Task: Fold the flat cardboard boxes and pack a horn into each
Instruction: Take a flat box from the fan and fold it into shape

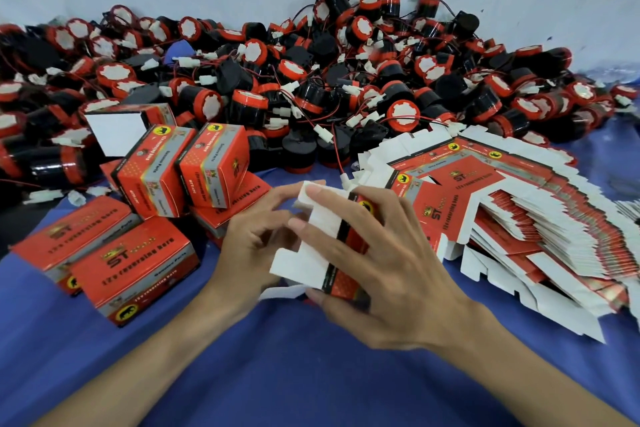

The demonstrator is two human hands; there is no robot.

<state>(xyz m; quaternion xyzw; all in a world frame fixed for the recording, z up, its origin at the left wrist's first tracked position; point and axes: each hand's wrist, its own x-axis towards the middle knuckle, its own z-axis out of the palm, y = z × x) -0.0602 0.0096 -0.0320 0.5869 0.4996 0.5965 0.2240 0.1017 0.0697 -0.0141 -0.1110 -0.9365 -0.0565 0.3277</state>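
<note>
Left hand (256, 246) and right hand (391, 270) both grasp the half-folded box (341, 276); a hurried tuck could crease its white flap (301, 263).

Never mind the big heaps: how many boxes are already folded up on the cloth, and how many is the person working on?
Folded boxes on the cloth: 6 told apart; others may be hidden
Half-folded box, held by left hand and right hand: 1
Total: 7
Horns, flat boxes: heaps too dense to count
</note>
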